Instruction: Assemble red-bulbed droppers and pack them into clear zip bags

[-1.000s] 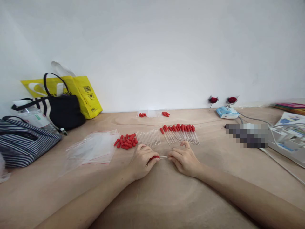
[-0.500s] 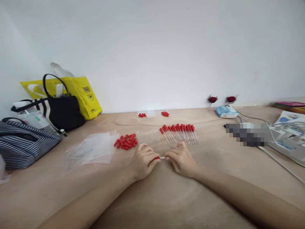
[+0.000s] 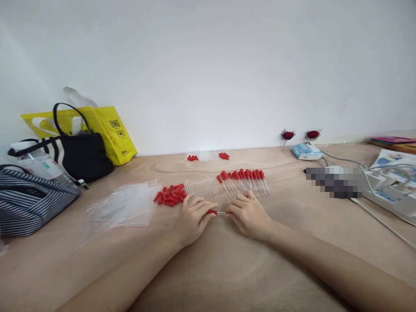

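the left hand [image 3: 194, 218] has its thumb and fingers closed on a red rubber bulb [image 3: 212, 212], only the end of which shows. the right hand [image 3: 248, 217] has its fingers curled in and their tips pinched on a thin glass tube [image 3: 221, 213]. the bulb and the tube lie in one line between the two hands, their ends meeting (how far the tube goes into the bulb, i cannot tell), over the middle of the table [image 3: 208, 271].

just beyond the hands, toward the table's far edge, is a row of bare glass tubes [image 3: 202, 188], with a pile of loose red bulbs [image 3: 170, 195] beside its left end. to the right of that row lie the finished droppers [image 3: 248, 180], side by side, red ends pointing to the far edge. clear plastic bags [image 3: 128, 206] lie flat and overlapping to the left of the pile. at the far edge, two small clusters of red bulbs [image 3: 192, 158] lie on clear plastic.

toward the far left corner stand a yellow bag [image 3: 118, 141], a black bag [image 3: 86, 156] and a striped pouch [image 3: 35, 206]. near the far edge on the right are a blue pack [image 3: 307, 151] and two red roses [image 3: 287, 135].
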Available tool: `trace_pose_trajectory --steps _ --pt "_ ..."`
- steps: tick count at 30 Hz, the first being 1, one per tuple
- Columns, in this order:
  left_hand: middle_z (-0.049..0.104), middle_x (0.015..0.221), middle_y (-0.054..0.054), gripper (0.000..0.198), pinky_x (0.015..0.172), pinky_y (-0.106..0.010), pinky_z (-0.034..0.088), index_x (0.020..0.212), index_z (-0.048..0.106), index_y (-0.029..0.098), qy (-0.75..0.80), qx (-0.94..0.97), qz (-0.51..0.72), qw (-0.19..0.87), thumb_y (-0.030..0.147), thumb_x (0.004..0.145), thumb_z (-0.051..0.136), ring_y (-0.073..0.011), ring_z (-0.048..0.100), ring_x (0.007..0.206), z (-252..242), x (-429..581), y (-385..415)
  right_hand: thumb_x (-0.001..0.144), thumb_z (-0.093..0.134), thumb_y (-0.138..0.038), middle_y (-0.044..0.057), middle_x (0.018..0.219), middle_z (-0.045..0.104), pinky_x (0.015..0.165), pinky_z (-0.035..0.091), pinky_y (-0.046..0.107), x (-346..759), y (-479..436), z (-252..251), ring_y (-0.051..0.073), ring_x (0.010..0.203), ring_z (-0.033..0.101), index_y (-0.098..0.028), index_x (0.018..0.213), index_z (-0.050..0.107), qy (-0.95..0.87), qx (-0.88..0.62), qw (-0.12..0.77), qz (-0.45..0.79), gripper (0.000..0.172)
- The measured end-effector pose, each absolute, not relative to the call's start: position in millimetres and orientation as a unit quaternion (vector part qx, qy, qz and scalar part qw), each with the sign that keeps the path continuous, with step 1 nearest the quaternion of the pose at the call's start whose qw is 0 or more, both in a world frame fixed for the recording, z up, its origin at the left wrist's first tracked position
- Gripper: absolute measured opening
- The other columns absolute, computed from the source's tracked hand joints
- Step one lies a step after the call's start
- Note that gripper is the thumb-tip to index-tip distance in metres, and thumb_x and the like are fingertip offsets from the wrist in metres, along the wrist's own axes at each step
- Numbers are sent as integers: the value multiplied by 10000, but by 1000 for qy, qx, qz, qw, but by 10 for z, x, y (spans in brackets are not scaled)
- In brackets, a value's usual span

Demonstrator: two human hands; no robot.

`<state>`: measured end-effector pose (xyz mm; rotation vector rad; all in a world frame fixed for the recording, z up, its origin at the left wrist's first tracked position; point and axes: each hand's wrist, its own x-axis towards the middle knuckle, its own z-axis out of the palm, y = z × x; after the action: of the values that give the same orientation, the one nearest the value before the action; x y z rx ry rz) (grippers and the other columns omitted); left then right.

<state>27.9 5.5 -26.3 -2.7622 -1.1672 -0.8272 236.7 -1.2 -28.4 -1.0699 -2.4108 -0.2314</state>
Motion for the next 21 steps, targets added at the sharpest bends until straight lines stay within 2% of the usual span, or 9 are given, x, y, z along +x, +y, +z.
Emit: trace_pose_trajectory --steps 3,6,8,14,19,21 --pt "594 1083 -64 378 931 -420 258 1141 476 222 -429 -853 -294 53 378 800 513 -232 489 1004 -249 202 104 818 463 -232 19 714 642 660 246 302 2395 158 -266 161 722 534 -193 719 599 -824 -505 257 -32 172" --pt "583 1073 -78 369 902 -426 286 1112 479 214 -497 -804 -313 91 361 777 525 -253 479 1010 -238 85 175 817 447 -255 12 802 664 649 291 275 2424 413 -265 159 745 574 -212 832 607 -714 -639 283 31 167" --pt "588 1048 -81 352 879 -433 295 1085 490 215 -531 -785 -301 105 347 762 536 -262 484 996 -227 0 223 819 432 -265 38 820 667 648 304 280 2418 569 -280 179 768 588 -194 895 597 -677 -678 284 33 195" --pt "556 1084 -79 350 877 -466 261 985 528 237 -554 -786 -240 135 400 685 604 -277 458 1017 -153 -249 320 796 438 -267 93 766 664 702 279 342 2319 782 -356 237 792 592 -158 884 588 -645 -716 266 7 205" --pt "570 1063 -63 170 867 -463 273 900 586 255 -540 -807 -189 146 330 763 518 -265 457 1017 -149 -366 380 772 456 -257 76 752 662 717 252 352 2307 786 -363 228 792 580 -176 778 604 -656 -710 255 -2 169" --pt "580 1060 -63 163 879 -470 264 899 600 265 -533 -810 -186 157 306 782 495 -261 467 1008 -168 -362 402 776 454 -269 69 773 662 725 245 350 2301 759 -341 220 805 571 -183 773 609 -662 -704 257 -4 177"
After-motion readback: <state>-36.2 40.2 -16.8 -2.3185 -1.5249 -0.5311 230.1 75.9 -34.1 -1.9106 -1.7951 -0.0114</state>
